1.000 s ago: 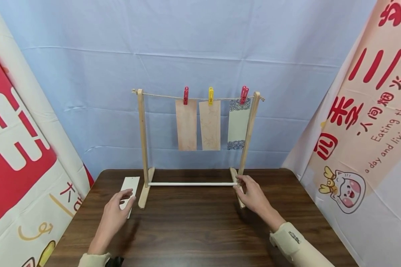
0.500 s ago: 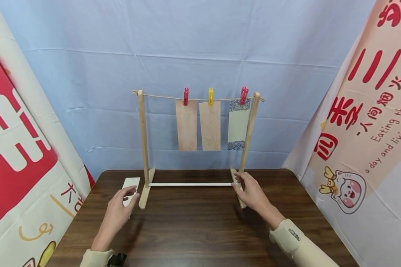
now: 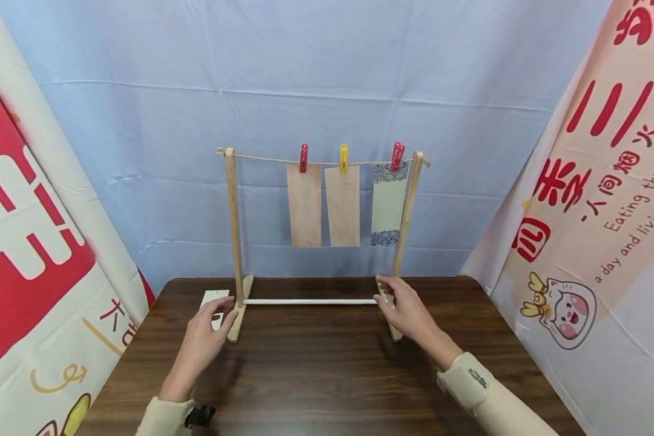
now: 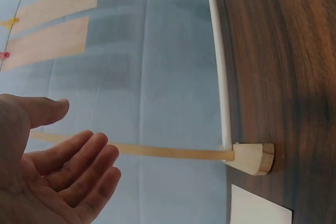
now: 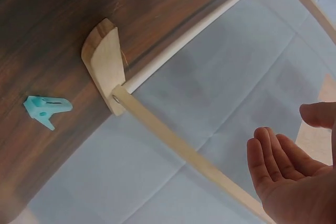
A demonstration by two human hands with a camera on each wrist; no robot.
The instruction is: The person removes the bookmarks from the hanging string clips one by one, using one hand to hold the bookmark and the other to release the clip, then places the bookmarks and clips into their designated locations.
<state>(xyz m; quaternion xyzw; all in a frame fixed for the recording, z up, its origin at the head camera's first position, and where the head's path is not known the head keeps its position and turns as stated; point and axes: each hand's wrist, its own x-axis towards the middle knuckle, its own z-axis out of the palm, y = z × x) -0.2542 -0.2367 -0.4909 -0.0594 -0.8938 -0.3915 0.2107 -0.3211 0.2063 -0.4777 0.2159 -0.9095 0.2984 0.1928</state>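
Low in the frame, the left hand [image 3: 206, 333] and right hand [image 3: 409, 309] sit spread beside the wooden stand's [image 3: 232, 242] feet; holding nothing.

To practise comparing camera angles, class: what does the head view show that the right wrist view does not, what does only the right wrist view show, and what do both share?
Only the head view shows the string with three pegs holding hanging cards, the left hand and a white card on the table. Only the right wrist view shows a small teal clip lying on the table. Both show the wooden stand, its white crossbar and the open right hand beside the stand's foot.
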